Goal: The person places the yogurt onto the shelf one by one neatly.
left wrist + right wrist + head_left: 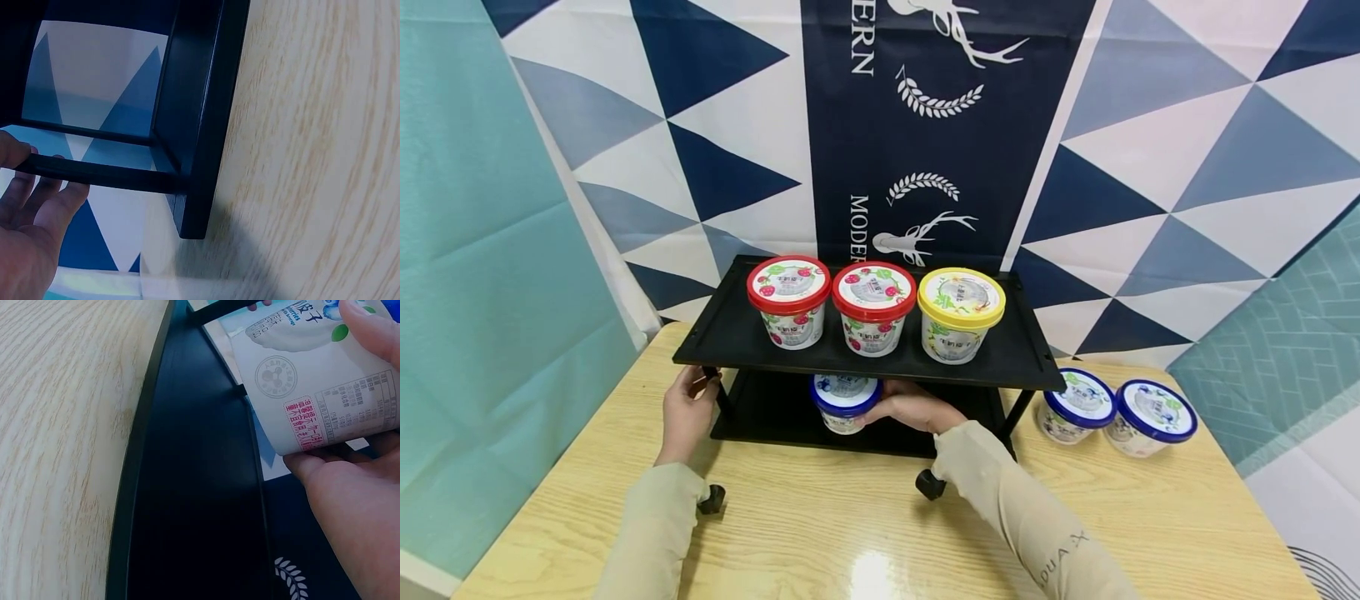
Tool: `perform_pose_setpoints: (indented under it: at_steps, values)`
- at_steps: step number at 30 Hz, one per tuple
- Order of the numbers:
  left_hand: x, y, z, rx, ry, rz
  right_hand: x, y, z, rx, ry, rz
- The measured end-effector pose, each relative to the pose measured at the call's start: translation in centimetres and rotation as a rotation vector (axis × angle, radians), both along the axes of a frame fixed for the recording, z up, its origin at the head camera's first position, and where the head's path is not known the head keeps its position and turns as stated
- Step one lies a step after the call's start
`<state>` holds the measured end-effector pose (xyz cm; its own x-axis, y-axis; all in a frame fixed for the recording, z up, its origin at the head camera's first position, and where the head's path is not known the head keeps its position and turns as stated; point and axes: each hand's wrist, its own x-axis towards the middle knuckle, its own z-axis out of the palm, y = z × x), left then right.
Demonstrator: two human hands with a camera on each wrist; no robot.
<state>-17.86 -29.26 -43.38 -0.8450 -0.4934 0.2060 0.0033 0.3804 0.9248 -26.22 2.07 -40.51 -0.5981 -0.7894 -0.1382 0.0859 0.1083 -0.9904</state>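
On my feed R hand (917,408) is curled round the blue-lidded tub (842,405), spread approx. tub-wide; tub sits btwn thumb & fingers, under the upper shelf (715,337), over the lower shelf (760,410). Can't tell if its base touches. L hand (688,415) pinches the rack's front L post (106,174).

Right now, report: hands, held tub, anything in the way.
Left hand gripping post. Right hand holding blue-lidded tub. In the way: upper shelf overhead, hiding part of tub from head view.
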Motion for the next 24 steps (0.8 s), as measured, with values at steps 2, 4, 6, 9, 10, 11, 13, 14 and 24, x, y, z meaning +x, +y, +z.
perform_pose_setpoints:
  at_steps: [2,4,6,9,10,11,13,14,24]
  values:
    - [0.0,0.0,0.0,0.005,-0.001,0.003,0.0,-0.1,0.0,-0.005,0.0,0.0]
    - [0.0,0.0,0.0,0.006,-0.003,0.003,-0.1,-0.3,-0.1,-0.009,-0.002,0.001]
    - [0.0,0.0,0.0,0.005,-0.003,0.003,-0.2,-0.4,-0.2,-0.015,-0.004,0.006]
    - [0.1,0.0,0.1,0.002,-0.005,0.0,-0.3,-0.6,-0.3,-0.021,-0.008,0.012]
    - [0.1,0.0,0.1,0.003,-0.007,-0.001,-0.3,-0.6,-0.3,-0.024,-0.009,0.017]
    - [0.1,0.0,0.1,0.004,-0.008,-0.003,-0.4,-0.7,-0.4,-0.024,-0.011,0.018]
    - [0.1,0.0,0.1,0.007,-0.008,-0.008,-0.4,-0.8,-0.4,-0.027,-0.016,0.021]
    - [0.1,0.0,0.1,0.008,-0.01,-0.01,-0.4,-0.8,-0.5,-0.028,-0.016,0.022]
    - [0.1,0.0,0.1,0.012,-0.011,-0.01,-0.7,-1.8,-0.7,-0.043,-0.003,0.043]
